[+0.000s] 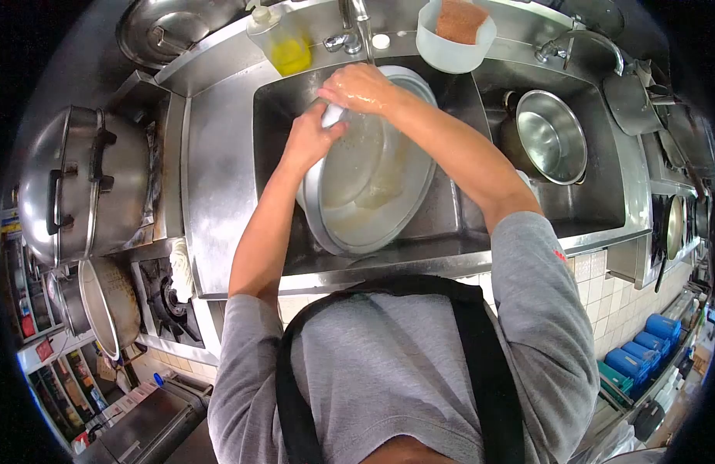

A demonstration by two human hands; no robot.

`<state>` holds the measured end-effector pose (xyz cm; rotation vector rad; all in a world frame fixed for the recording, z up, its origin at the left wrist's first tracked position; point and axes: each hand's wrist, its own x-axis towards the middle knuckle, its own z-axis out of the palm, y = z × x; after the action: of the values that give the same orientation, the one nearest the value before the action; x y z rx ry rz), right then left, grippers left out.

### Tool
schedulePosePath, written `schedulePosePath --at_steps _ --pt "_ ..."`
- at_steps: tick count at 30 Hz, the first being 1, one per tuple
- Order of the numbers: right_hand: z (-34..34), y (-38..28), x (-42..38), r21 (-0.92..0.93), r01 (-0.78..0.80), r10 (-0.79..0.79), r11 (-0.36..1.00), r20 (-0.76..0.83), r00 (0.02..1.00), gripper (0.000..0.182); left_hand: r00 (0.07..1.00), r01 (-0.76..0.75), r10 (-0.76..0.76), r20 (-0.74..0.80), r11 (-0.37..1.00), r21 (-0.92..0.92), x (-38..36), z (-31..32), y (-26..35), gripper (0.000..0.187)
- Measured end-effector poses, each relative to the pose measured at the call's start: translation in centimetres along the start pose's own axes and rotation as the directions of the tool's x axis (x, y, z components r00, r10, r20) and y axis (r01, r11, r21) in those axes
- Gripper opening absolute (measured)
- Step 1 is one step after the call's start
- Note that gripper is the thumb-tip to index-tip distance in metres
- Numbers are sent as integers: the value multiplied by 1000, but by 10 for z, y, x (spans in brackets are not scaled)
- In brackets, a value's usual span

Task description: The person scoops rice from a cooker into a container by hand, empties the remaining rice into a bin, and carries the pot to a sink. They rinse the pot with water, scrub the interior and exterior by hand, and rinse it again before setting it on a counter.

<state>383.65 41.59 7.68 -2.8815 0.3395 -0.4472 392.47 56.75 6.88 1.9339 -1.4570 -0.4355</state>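
My left hand (305, 141) and my right hand (359, 87) come together over the left sink, fingers closed around a small white object (333, 115) whose kind is mostly hidden by them. The skin of my right hand looks wet, with suds on it. Beneath both hands a large grey oval-looking basin (338, 241) leans in the sink (443, 224), with cloudy water inside. Just behind my right hand stands the metal faucet (364, 29).
Along the back ledge are a soap bottle (286, 50), a white cap (381, 41) and a white tub (443, 56) holding a brown sponge (460, 21). A steel pot (555, 139) tilts in the right sink. A big lidded pot (90, 185) and a burner (168, 298) lie left.
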Motion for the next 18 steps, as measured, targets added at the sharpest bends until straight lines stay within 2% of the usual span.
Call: schedulePosePath --at_steps 1,2,3,4,5,6,7,9,10,11,12,13,14,16,17,18 --pt "0 5 -2 -4 -1 1 1000 -1 1000 42 993 -74 78 -84 996 49 3 6 0 42" --pt "-2 13 -5 2 -98 98 995 -54 994 45 996 -19 20 -88 1000 6 -4 10 -1 40" --pt "-2 24 -10 15 -194 195 981 -105 975 48 996 -24 25 -83 1000 7 -13 9 3 40" --pt "5 43 -13 19 -200 201 980 -105 974 48 995 49 -51 -81 998 -34 -26 7 9 39" --pt "14 70 -13 -101 -168 156 981 -116 981 45 989 122 -128 -80 990 -74 -38 4 14 38" --pt "12 77 -13 -219 -134 109 967 -123 986 42 984 129 -146 -102 980 -154 -48 4 18 35" --pt "15 78 -14 -215 -137 111 967 -127 986 42 985 128 -144 -100 981 -149 -50 3 17 35" --pt "18 75 -17 -20 -245 243 969 -85 966 40 985 143 -153 -77 982 -127 -52 3 11 34" --pt "30 68 -13 83 -292 301 953 -149 942 39 985 143 -153 -77 982 -124 -44 1 13 34" --pt "38 64 -10 84 -290 300 953 -150 942 39 991 118 -116 -69 993 24 -29 -1 16 33" --pt "34 47 -12 160 -186 217 969 -201 955 46 995 87 -79 -55 981 171 -16 -3 18 33" --pt "31 35 -14 228 -81 140 970 -255 957 53 996 83 -76 -51 982 171 -7 -3 19 33" --pt "28 26 -12 228 -89 148 970 -256 955 53 998 53 -48 -27 975 215 0 -2 20 33" --pt "25 21 -10 102 -31 45 994 -136 990 44 1000 13 -15 5 966 258 2 0 16 34" --pt "25 26 -13 103 -39 53 994 -138 989 44 999 47 -40 -36 968 248 -8 2 7 34" --pt "25 37 -17 166 -146 175 975 -179 968 46 995 80 -63 -76 968 238 -20 3 0 34"
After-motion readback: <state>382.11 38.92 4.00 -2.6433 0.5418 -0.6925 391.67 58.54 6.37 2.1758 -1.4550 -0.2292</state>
